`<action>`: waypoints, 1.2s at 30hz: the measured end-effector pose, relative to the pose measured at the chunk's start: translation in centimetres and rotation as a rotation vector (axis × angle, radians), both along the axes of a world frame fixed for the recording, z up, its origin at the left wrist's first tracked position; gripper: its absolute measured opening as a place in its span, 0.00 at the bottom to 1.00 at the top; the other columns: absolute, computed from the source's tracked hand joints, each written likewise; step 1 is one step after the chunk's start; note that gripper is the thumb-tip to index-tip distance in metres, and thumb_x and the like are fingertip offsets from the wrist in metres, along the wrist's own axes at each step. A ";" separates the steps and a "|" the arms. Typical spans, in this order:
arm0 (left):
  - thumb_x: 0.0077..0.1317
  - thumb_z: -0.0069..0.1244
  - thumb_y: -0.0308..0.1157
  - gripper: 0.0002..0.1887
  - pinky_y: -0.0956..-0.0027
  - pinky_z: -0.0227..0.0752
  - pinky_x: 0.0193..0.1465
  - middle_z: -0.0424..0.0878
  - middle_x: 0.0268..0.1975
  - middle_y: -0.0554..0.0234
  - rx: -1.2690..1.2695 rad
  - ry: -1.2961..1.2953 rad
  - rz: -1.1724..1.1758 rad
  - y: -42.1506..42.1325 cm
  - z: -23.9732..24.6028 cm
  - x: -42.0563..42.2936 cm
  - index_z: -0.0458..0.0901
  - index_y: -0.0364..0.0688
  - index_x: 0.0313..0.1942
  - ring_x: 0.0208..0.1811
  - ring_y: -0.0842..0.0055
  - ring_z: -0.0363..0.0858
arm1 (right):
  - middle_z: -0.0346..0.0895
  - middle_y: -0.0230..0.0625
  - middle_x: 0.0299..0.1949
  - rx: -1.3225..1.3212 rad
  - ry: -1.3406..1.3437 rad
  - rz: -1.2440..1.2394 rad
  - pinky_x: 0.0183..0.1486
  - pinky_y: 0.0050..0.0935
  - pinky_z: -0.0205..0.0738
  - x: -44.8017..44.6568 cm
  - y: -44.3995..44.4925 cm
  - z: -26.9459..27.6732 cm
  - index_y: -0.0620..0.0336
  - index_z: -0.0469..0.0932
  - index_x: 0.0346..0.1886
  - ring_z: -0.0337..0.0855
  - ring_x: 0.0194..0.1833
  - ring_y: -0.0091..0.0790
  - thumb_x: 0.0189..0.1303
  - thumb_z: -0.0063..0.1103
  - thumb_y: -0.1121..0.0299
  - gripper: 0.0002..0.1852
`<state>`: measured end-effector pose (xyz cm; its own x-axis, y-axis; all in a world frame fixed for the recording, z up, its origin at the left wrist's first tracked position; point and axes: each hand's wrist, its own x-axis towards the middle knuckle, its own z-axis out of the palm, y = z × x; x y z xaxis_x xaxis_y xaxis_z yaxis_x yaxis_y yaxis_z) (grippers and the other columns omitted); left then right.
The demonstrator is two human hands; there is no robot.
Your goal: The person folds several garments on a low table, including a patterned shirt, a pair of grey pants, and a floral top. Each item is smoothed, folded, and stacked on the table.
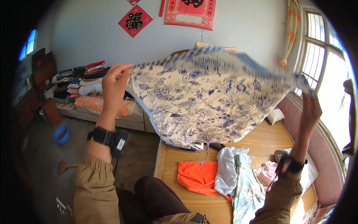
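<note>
A cream cloth with a blue floral print and a blue checked edging (204, 100) is stretched in the air between my raised hands. My left hand (116, 81) pinches its left corner, and my right hand (310, 103) grips the right corner, which is bunched and blurred. A thin cord dangles from the cloth's lower edge. Below it, on a bamboo mat (193, 204), lie an orange garment (197, 177), a pale grey garment (227, 170), a light green patterned cloth (246, 184) and a pink patterned garment (265, 173).
Folded clothes (70, 84) are piled on a sofa (137, 120) at the back left. A blue basin (61, 134) and a broom (64, 167) are on the floor to the left. White pillows (310, 168) rest by the padded wall panel (327, 162) beneath the barred window.
</note>
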<state>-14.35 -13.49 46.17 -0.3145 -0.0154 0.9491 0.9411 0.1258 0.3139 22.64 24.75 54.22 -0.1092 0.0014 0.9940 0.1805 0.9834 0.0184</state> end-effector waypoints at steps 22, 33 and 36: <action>0.51 0.64 0.32 0.05 0.60 0.58 0.61 0.85 0.46 0.71 -1.186 -0.509 -0.143 -13.9 -34.6 14.5 0.90 0.52 0.30 0.55 0.69 0.75 | 0.82 0.42 0.29 -1.104 -1.803 0.701 0.35 0.34 0.74 13.5 -8.9 -39.7 0.59 0.83 0.37 0.82 0.31 0.42 0.59 0.67 0.63 0.10; 0.60 0.62 0.42 0.23 0.58 0.65 0.62 0.83 0.53 0.58 -0.836 -0.695 -0.838 -5.1 -19.1 17.7 0.82 0.41 0.53 0.55 0.63 0.79 | 0.80 0.34 0.31 -1.273 -1.640 0.771 0.43 0.27 0.74 11.7 -7.5 -38.3 0.65 0.80 0.41 0.81 0.37 0.29 0.61 0.68 0.65 0.13; 0.64 0.60 0.39 0.17 0.59 0.75 0.51 0.85 0.46 0.50 -0.370 -0.360 -1.308 -3.6 -12.4 18.8 0.83 0.34 0.44 0.45 0.62 0.85 | 0.81 0.36 0.31 -1.246 -1.695 0.755 0.40 0.29 0.73 10.9 -7.2 -37.6 0.67 0.80 0.40 0.80 0.35 0.30 0.61 0.68 0.65 0.13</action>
<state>4.48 -17.12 33.80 -0.1302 0.7031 0.6991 0.3161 -0.6388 0.7014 33.51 17.53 16.60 -0.8833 -0.0780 -0.4624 0.3732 0.4800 -0.7939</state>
